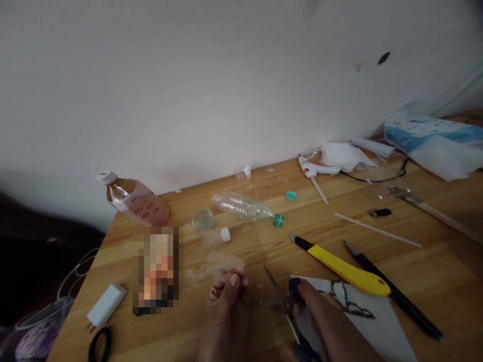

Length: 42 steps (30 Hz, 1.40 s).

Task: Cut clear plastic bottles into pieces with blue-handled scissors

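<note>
My left hand (230, 294) is closed in a pinch on a thin piece of clear plastic (222, 262), which sticks up above the fingertips. To its right, my right hand (317, 306) grips a pair of scissors (276, 282) with dark handles. One blade points up and left, apart from the plastic; part of the scissors is hidden or blurred. Under my right forearm lies a white sheet (385, 322) with a dark drawing. Just beyond it rests a yellow utility knife (343, 269), beside a black pen-shaped tool (396, 294).
Behind my hands lie a clear bottle (245, 207) with a green cap, a cut bottle top (217, 238) and a teal cap (290, 196). A glue gun (317, 168) and a brush (433, 208) are right. Left stand a pink bottle (139, 201) and a white charger (106, 304).
</note>
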{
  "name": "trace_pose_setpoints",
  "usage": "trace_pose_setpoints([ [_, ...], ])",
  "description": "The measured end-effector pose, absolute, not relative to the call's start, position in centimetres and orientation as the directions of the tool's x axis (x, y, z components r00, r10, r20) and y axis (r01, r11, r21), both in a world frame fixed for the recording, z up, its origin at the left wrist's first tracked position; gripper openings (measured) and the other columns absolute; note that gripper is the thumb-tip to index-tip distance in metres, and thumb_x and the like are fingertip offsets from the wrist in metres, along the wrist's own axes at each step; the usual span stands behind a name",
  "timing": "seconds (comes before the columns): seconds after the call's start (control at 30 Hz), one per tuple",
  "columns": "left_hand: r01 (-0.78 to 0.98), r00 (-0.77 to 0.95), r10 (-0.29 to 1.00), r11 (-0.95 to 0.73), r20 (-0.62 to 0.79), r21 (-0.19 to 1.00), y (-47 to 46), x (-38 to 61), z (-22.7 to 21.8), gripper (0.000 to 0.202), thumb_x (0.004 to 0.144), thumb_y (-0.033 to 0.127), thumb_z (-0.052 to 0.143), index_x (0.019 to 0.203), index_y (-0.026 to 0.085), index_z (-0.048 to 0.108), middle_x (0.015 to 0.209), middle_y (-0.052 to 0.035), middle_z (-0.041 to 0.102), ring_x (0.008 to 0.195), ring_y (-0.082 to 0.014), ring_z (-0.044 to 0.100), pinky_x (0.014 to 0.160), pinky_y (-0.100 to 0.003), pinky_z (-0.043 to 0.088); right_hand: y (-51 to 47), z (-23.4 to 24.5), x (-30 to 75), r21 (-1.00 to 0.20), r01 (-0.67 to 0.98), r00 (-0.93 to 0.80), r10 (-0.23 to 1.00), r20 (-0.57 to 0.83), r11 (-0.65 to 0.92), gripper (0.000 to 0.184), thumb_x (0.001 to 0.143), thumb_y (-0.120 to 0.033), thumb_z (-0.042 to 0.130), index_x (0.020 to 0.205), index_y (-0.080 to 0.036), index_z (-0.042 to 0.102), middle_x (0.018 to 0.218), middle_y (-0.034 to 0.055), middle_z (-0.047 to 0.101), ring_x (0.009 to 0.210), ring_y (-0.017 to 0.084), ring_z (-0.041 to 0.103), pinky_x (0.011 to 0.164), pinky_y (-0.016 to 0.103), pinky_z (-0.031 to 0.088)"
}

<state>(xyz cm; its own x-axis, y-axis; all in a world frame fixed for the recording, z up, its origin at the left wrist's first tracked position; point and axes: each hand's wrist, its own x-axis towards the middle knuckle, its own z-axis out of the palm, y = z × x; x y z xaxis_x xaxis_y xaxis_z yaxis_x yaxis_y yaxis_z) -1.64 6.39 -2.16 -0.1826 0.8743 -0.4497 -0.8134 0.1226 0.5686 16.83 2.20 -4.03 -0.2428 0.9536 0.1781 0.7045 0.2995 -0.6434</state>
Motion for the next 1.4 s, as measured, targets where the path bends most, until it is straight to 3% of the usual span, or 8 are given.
trace_pose_setpoints([
  [0.17,-0.820,-0.163,0.895,0.111,-0.415,0.561,6.3,-1.5,-2.1,0.024,0.059,0.020,0.093,0.063,0.019,0.069,0.077,0.0005,0.075,0.056,-0.0065,0.060,0.053,-0.016,0.048,2.3,-4.4,16.2,-0.706,0.679,-0.208,0.975,0.077,0.201,0.058,0.073,-0.023,0.066,0.128,-0.019,0.050,0.113,0.0137,0.071,0.093,0.029,0.071,0.078,0.035,0.057],
  [0.23,-0.834,-0.156,0.892,0.111,-0.425,0.540,6.4,-1.4,-1.9,0.023,0.060,0.018,0.092,0.064,0.020,0.070,0.077,0.0005,0.075,0.057,-0.0067,0.060,0.053,-0.015,0.047,2.6,-4.2,16.1,-0.698,0.694,-0.168,0.983,0.079,0.175,0.056,0.074,-0.023,0.062,0.129,-0.018,0.051,0.119,0.0154,0.069,0.098,0.029,0.070,0.083,0.038,0.056],
  [0.43,-0.830,-0.197,0.864,0.104,-0.463,0.548,6.2,-1.5,-2.3,0.032,0.057,0.018,0.094,0.084,0.023,0.079,0.084,-0.0013,0.079,0.065,-0.0081,0.068,0.062,-0.016,0.054,3.7,-2.8,15.6,-0.721,0.682,-0.134,0.990,0.039,0.121,0.037,0.079,-0.025,0.055,0.117,-0.021,0.056,0.102,0.0101,0.073,0.089,0.026,0.071,0.078,0.039,0.055],
  [0.57,-0.827,-0.197,0.862,0.111,-0.468,0.551,5.9,-1.6,-2.4,0.032,0.053,0.020,0.096,0.081,0.024,0.081,0.083,-0.0023,0.081,0.076,-0.0123,0.073,0.071,-0.018,0.057,4.2,-2.4,15.4,-0.719,0.678,-0.142,0.987,0.079,0.155,0.035,0.077,-0.024,0.053,0.112,-0.023,0.059,0.108,0.0101,0.073,0.094,0.027,0.072,0.080,0.039,0.056],
  [0.7,-0.821,-0.161,0.876,0.137,-0.455,0.554,5.7,-1.5,-2.0,0.028,0.054,0.018,0.095,0.077,0.023,0.080,0.078,-0.0015,0.081,0.075,-0.0127,0.074,0.076,-0.020,0.058,4.3,-2.3,15.6,-0.744,0.649,-0.185,0.982,0.047,0.158,0.031,0.077,-0.025,0.054,0.107,-0.024,0.061,0.107,0.0090,0.075,0.094,0.026,0.073,0.077,0.036,0.059],
  [0.97,-0.812,-0.239,0.844,0.098,-0.480,0.576,5.8,-1.0,-3.0,0.031,0.046,0.021,0.097,0.072,0.022,0.080,0.073,-0.0014,0.080,0.069,-0.0135,0.073,0.070,-0.021,0.059,4.4,-2.3,15.7,-0.767,0.621,-0.214,0.976,0.031,0.160,0.020,0.081,-0.027,0.056,0.100,-0.024,0.063,0.090,0.0068,0.076,0.079,0.024,0.074,0.066,0.034,0.060],
  [1.17,-0.764,-0.193,0.882,0.139,-0.430,0.629,5.5,-0.7,-1.5,0.018,0.058,0.023,0.093,0.069,0.022,0.078,0.073,-0.0014,0.079,0.070,-0.0136,0.072,0.071,-0.021,0.057,4.5,-2.3,15.7,-0.758,0.638,-0.224,0.974,-0.017,0.134,0.013,0.079,-0.027,0.062,0.091,-0.025,0.065,0.075,0.0041,0.074,0.071,0.025,0.073,0.062,0.033,0.058],
  [1.4,-0.749,-0.175,0.923,0.102,-0.344,0.655,5.5,-1.2,-2.9,0.015,0.062,0.023,0.091,0.069,0.023,0.079,0.073,-0.0007,0.078,0.065,-0.0136,0.070,0.068,-0.024,0.058,4.2,-2.7,15.8,-0.713,0.688,-0.221,0.975,-0.027,0.136,0.021,0.076,-0.022,0.057,0.096,-0.023,0.061,0.092,0.0096,0.076,0.081,0.027,0.074,0.068,0.037,0.058],
])
